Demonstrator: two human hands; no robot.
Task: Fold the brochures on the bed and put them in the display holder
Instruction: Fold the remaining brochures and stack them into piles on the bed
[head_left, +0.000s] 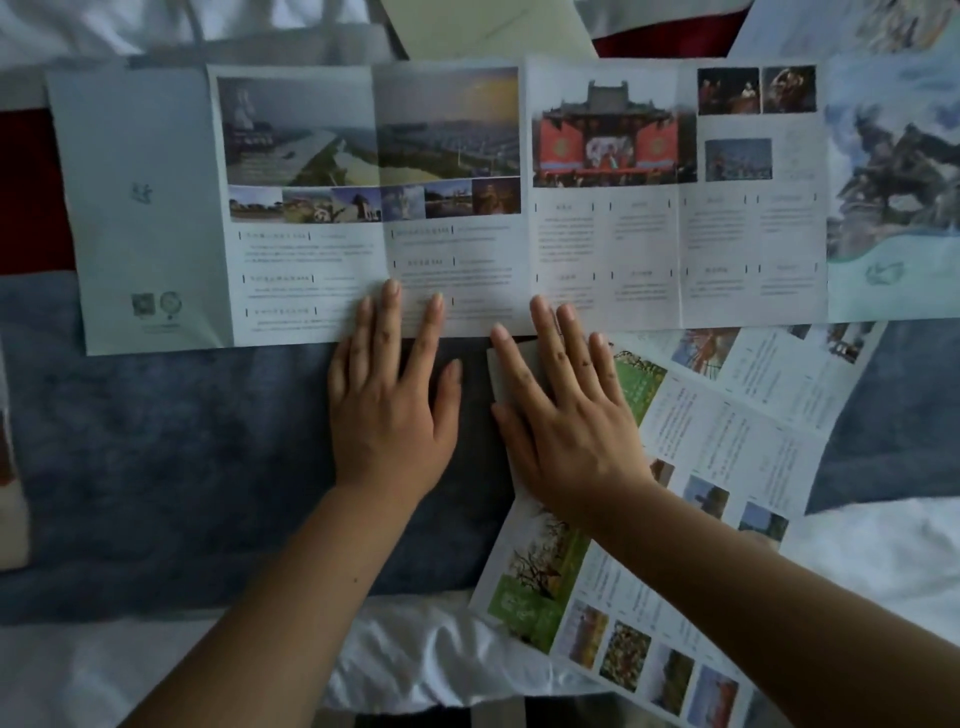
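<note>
Both palms down, fingers spread flat

Left hand (389, 405) and right hand (563, 415) grip nothing, fingertips pressing the near edge of the long unfolded pale photo brochure (415, 208), lying left-to-right on the grey-blue blanket (156, 441)

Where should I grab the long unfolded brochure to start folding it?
Take the brochure by its plain left end panel, coming from the left edge: it lies flat and fully open, that panel is uncovered, and a crease beside it marks the fold. Both hands, left hand and right hand, rest flat mid-edge.
</note>
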